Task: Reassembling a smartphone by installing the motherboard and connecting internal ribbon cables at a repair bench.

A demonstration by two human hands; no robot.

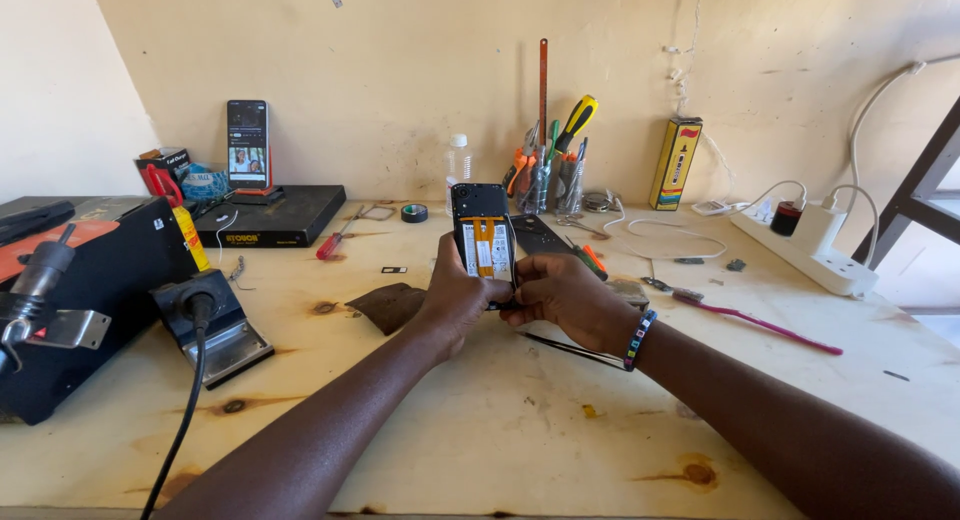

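— Nearest us, what do we see on the bench?

— Pale plywood table [520, 430] with dark knots, scuffed and matte. At near left sits a black soldering station [75, 290], boxy, with a black stand [215, 320] and a cable trailing off the near edge.

— And our hands?

— Both are raised over the middle of the table. Our left hand [455, 295] wraps the left edge of an opened phone [483, 235], fingers curled and pressed together behind it, thumb on the front. Our right hand [565, 298], with a beaded band at the wrist, pinches the phone's lower edge between thumb and fingertips. The phone stands upright, its back cover off, showing a pale battery with orange strips in a glossy black frame.

— Around it?

— A dark, flat cloth-like patch [385, 305] lies just left of our left hand. To the right lies a thin pink rod [765, 325].

— Farther back?

— A red-handled screwdriver [332, 245], a roll of black tape [414, 213], a clear plastic bottle [458, 165], a cup of tools [550, 170] and a white power strip [810, 250] at far right. At far left another phone [247, 145] stands lit against the cream wall.
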